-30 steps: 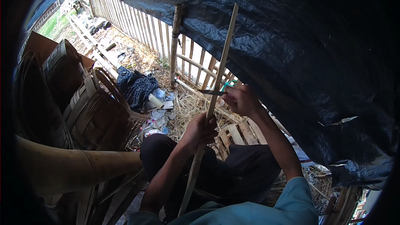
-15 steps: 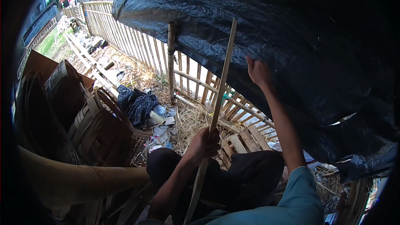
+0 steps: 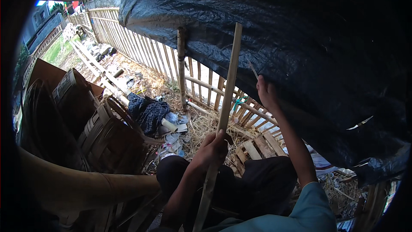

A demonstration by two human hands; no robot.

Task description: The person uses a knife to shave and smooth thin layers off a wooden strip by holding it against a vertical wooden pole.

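A long, pale bamboo strip [image 3: 231, 73] stands up from my lap, leaning slightly to the right at its top. My left hand [image 3: 211, 151] is closed around it near my knees. Right of the strip, my right hand [image 3: 267, 92] is raised and closed on a knife [image 3: 253, 69]. Its thin blade points up and left, apart from the strip, and its handle is hidden in my fingers. Behind both hands hangs a dark plastic sheet [image 3: 300, 51].
Woven bamboo baskets [image 3: 112, 135] stand at my left, behind a thick bamboo pole [image 3: 86, 184]. A bamboo fence [image 3: 139, 45] runs along the far side. Straw [image 3: 201, 122], wooden slats [image 3: 259, 148], a dark patterned cloth [image 3: 150, 114] and litter lie on the ground.
My right hand has turned and come slightly lower, so the knife blade now shows. The bamboo strip has turned a little, with a broader face showing, while my left hand keeps its grip.
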